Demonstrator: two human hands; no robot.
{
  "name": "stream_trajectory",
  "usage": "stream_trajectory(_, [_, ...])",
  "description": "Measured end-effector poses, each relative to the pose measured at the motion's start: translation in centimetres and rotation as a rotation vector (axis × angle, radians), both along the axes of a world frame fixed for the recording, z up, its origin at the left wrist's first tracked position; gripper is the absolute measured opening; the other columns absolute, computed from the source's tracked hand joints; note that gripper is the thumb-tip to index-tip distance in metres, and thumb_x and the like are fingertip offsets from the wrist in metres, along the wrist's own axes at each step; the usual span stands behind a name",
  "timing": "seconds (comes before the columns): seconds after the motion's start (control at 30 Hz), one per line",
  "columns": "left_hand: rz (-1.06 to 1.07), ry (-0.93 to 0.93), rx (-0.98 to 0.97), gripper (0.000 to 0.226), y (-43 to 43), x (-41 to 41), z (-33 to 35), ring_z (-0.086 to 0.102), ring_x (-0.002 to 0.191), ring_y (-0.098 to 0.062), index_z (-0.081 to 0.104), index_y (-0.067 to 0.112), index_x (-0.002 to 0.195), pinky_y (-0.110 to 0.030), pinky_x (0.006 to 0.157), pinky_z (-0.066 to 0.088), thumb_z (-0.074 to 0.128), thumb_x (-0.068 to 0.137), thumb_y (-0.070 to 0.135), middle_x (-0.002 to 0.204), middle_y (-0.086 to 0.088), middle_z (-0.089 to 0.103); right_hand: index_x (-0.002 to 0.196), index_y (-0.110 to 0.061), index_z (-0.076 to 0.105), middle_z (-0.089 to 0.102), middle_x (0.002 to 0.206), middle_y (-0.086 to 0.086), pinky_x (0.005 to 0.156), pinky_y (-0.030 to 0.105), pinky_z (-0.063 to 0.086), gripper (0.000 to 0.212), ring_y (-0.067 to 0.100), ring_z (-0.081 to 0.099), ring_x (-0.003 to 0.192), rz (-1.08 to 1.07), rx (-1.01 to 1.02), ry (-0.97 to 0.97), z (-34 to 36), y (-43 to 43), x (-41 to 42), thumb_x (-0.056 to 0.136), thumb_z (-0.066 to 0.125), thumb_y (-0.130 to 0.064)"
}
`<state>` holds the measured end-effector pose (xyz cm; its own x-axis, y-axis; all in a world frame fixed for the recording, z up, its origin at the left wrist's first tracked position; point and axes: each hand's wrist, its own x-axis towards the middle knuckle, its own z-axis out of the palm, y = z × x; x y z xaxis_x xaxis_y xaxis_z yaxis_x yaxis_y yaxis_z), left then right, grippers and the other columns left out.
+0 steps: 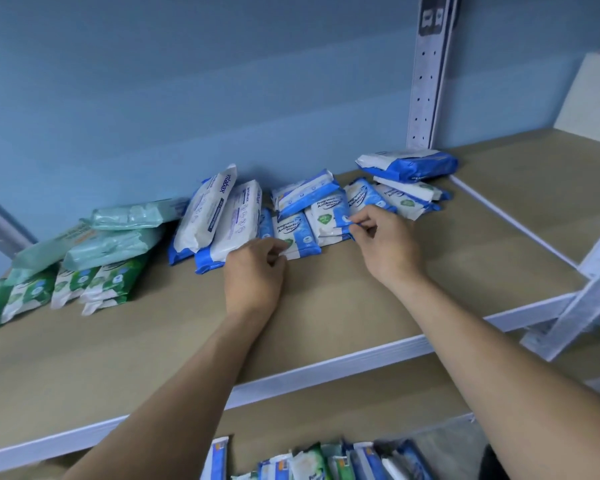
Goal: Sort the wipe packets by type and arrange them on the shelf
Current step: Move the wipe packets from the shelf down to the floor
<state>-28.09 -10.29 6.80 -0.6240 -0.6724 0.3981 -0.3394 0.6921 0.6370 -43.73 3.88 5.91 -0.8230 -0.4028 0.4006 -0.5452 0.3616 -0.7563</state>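
Packets of the small blue antibacterial kind lie overlapped at the back middle of the shelf [326,306], and both your hands are on that row. Your left hand [255,271] curls its fingers round the lower edge of the front packet [297,239] and pinches it. Your right hand [387,242] pinches the blue corner of the next packet [328,220] between thumb and fingertips.

This looks like the squaring-up of the blue group. Use the left hand as an anchor and let the right do the moving: draw the next packet by its body rather than its thin corner, since the soft wrap will likely fold and slip. Lay it edge to edge with the front packet, label up and facing the same way.

Mind the big packs [215,220] leaning just left of your left hand; a nudge could tip them forward. The loose stack [409,168] to the right seems to be the same type, so leave room to bring it in. The green packets [101,282] at far left need no touching.
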Motion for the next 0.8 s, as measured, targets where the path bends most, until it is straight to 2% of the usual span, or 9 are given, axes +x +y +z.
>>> stream_trajectory(0.13, [0.025, 0.010, 0.070, 0.024, 0.4, 0.4, 0.2, 0.067, 0.082, -0.003, 0.080, 0.023, 0.099, -0.021, 0.085, 0.051, 0.068, 0.085, 0.008, 0.093, 0.009, 0.076, 0.089, -0.019, 0.070, 0.062, 0.072, -0.020, 0.074, 0.040, 0.056, 0.003, 0.012, 0.065, 0.076, 0.013, 0.000, -0.025, 0.0, 0.2, 0.0, 0.090, 0.070, -0.017])
stream_trajectory(0.23, [0.027, 0.024, 0.111, 0.024, 0.9, 1.0, 0.3, 0.067, 0.082, -0.001, 0.080, 0.023, 0.099, -0.016, 0.084, 0.049, 0.068, 0.086, 0.008, 0.094, 0.008, 0.077, 0.086, -0.019, 0.070, 0.061, 0.069, -0.020, 0.071, 0.032, 0.054, 0.004, 0.009, 0.063, 0.071, 0.034, 0.006, -0.037, 0.4, 0.9, 0.8, 0.089, 0.071, -0.016])
stream_trajectory(0.4, [0.033, 0.016, 0.103, 0.023, 2.2, 3.0, 0.3, 0.069, 0.086, -0.005, 0.080, 0.023, 0.100, -0.021, 0.086, 0.051, 0.070, 0.086, 0.008, 0.095, 0.007, 0.077, 0.082, -0.026, 0.070, 0.063, 0.071, -0.017, 0.066, 0.024, 0.049, 0.011, 0.001, 0.061, 0.069, 0.097, 0.057, -0.058, 0.8, 3.4, 3.6, 0.087, 0.074, -0.017])
stream_trajectory(0.5, [0.044, 0.028, 0.111, 0.022, 3.4, 4.9, 0.5, 0.064, 0.077, 0.008, 0.080, 0.024, 0.096, -0.002, 0.077, 0.042, 0.071, 0.085, 0.007, 0.090, 0.011, 0.076, 0.077, -0.028, 0.069, 0.064, 0.068, -0.019, 0.070, 0.028, 0.051, 0.014, 0.009, 0.062, 0.076, 0.128, 0.114, -0.016, 0.9, 5.7, 5.3, 0.085, 0.074, -0.019])
stream_trajectory(0.57, [0.059, 0.040, 0.160, 0.022, 4.3, 6.3, 0.8, 0.061, 0.074, 0.015, 0.080, 0.025, 0.095, 0.003, 0.071, 0.038, 0.071, 0.086, 0.007, 0.084, 0.014, 0.074, 0.075, -0.029, 0.069, 0.064, 0.068, -0.020, 0.074, 0.034, 0.052, 0.014, 0.014, 0.061, 0.081, 0.144, 0.153, 0.024, 0.8, 7.4, 6.7, 0.085, 0.074, -0.020])
stream_trajectory(0.63, [0.076, 0.035, 0.217, 0.022, 5.0, 7.7, 0.8, 0.061, 0.075, 0.016, 0.081, 0.027, 0.093, 0.003, 0.068, 0.038, 0.071, 0.086, 0.008, 0.081, 0.017, 0.073, 0.076, -0.029, 0.068, 0.064, 0.070, -0.020, 0.075, 0.037, 0.052, 0.015, 0.015, 0.060, 0.084, 0.157, 0.164, 0.036, 0.8, 9.0, 7.6, 0.086, 0.073, -0.019])
stream_trajectory(0.7, [0.080, 0.038, 0.259, 0.024, 5.4, 9.0, 0.7, 0.064, 0.074, 0.009, 0.081, 0.031, 0.090, -0.001, 0.065, 0.041, 0.072, 0.085, 0.009, 0.077, 0.016, 0.073, 0.077, -0.030, 0.066, 0.064, 0.073, -0.020, 0.077, 0.038, 0.052, 0.016, 0.017, 0.059, 0.086, 0.182, 0.182, 0.028, 1.0, 10.1, 8.3, 0.088, 0.071, -0.019])
stream_trajectory(0.8, [0.064, 0.053, 0.343, 0.028, 5.6, 10.8, 0.7, 0.063, 0.064, 0.002, 0.079, 0.032, 0.082, -0.007, 0.060, 0.045, 0.073, 0.082, 0.005, 0.069, 0.011, 0.073, 0.078, -0.031, 0.062, 0.063, 0.082, -0.020, 0.081, 0.037, 0.051, 0.017, 0.014, 0.056, 0.091, 0.242, 0.290, 0.013, 2.3, 11.4, 8.5, 0.090, 0.067, -0.020])
